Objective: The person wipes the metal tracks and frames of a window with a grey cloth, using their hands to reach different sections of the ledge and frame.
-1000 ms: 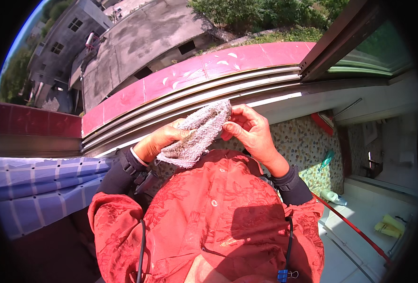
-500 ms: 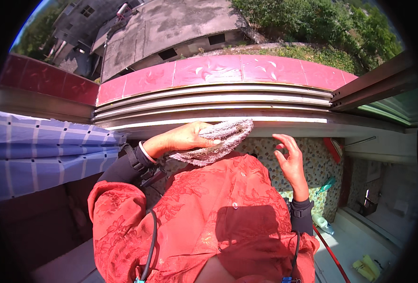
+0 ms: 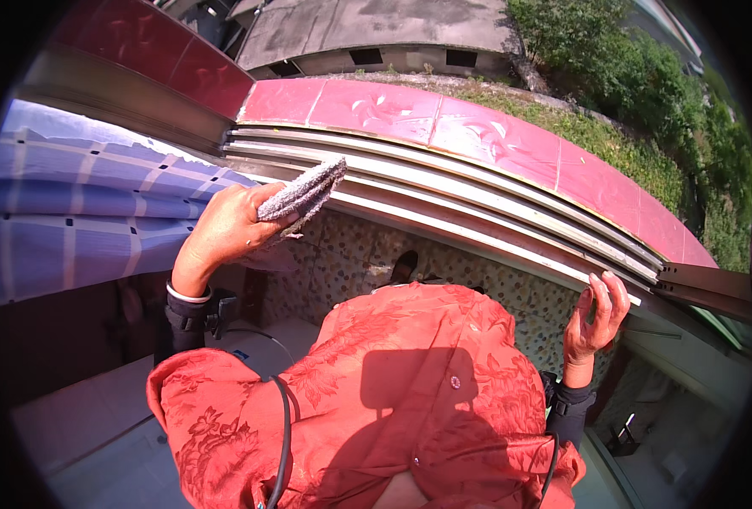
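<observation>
With the left hand (image 3: 227, 222), the folded terry cloth (image 3: 312, 191) is best gripped firmly, its layers pressed flat together and its folded edge leading, so that no loose corner snags on the ridged metal window track (image 3: 444, 191); the wrist does well to clear the blue checked curtain (image 3: 96, 191) on the left, and the fingertips the metal edges. The left thumb and fingers are closed around the cloth's near end; the right hand (image 3: 595, 318) is half open, fingers loosely bent, with nothing seen in it, at the track's right end; I cannot tell whether it touches the rail. The cloth is greyish lilac, fuzzy and doubled over, darker along its folds; it sits on the left, its far tip overlapping the track in view, contact unclear.
</observation>
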Motion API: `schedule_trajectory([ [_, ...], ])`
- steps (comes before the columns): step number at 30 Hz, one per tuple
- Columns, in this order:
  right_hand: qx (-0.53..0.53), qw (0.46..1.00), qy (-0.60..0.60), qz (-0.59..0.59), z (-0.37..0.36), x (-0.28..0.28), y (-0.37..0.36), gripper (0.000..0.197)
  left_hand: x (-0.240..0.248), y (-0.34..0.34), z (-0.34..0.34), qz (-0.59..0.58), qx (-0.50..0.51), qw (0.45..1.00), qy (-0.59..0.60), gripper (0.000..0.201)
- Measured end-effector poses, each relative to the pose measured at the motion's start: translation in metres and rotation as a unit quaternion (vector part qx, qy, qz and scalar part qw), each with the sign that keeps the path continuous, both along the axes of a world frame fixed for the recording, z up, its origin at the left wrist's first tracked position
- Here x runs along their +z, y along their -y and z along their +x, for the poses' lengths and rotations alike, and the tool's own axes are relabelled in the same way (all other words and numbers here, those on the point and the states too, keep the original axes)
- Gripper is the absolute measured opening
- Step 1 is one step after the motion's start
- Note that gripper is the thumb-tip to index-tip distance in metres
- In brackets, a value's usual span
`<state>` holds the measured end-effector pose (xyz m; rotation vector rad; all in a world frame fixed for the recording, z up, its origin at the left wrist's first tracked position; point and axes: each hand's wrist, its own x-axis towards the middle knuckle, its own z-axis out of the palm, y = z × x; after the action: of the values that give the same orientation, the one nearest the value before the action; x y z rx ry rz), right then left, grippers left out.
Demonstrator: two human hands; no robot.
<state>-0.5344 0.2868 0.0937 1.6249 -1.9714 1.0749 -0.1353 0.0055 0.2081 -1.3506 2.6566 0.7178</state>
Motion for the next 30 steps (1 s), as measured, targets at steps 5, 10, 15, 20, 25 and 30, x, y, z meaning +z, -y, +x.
schedule_trajectory([
  [5,-0.014,1.000,-0.009,0.000,-0.027,0.011,0.052,0.037,0.009,0.035,0.035,-0.112,-0.021,0.992,0.051,0.018],
  [10,-0.056,0.998,-0.004,0.006,-0.041,-0.007,0.081,0.034,0.014,0.065,0.047,-0.151,-0.101,0.980,0.088,0.039],
  [15,-0.072,0.996,0.056,0.017,-0.039,-0.011,0.078,0.033,0.018,0.089,0.039,-0.161,-0.211,0.952,0.151,0.042],
  [20,-0.072,0.991,0.110,0.016,-0.037,-0.013,0.076,0.034,0.019,0.105,0.023,-0.156,-0.300,0.926,0.170,0.040],
  [25,-0.072,0.993,0.093,0.000,-0.036,-0.013,0.079,0.035,0.012,0.108,0.000,-0.174,-0.346,0.910,0.148,0.016],
  [30,-0.074,0.995,0.062,0.008,-0.036,-0.008,0.081,0.037,0.011,0.111,-0.029,-0.124,-0.388,0.895,0.180,0.011],
])
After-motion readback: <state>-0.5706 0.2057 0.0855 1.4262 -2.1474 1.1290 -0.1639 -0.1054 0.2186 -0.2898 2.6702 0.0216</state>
